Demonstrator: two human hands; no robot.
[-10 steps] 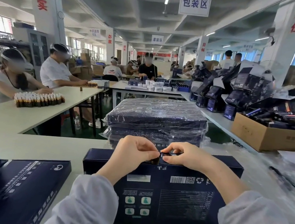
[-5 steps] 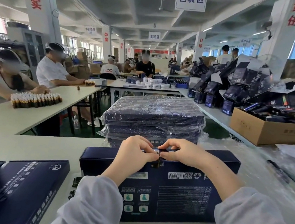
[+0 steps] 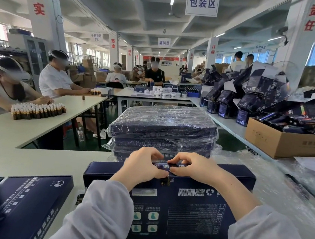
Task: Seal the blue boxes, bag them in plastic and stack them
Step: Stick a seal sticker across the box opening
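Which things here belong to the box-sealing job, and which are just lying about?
In the job: blue box, sticker pinched by left hand and right hand, bagged stack, loose plastic, second box.
Lying about: cardboard carton, small bottles, white jars.

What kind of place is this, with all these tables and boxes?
Most likely a factory's packing hall. A hanging sign reads "packing area", workers sit at long tables, and bagged blue boxes are stacked near a carton of more goods.
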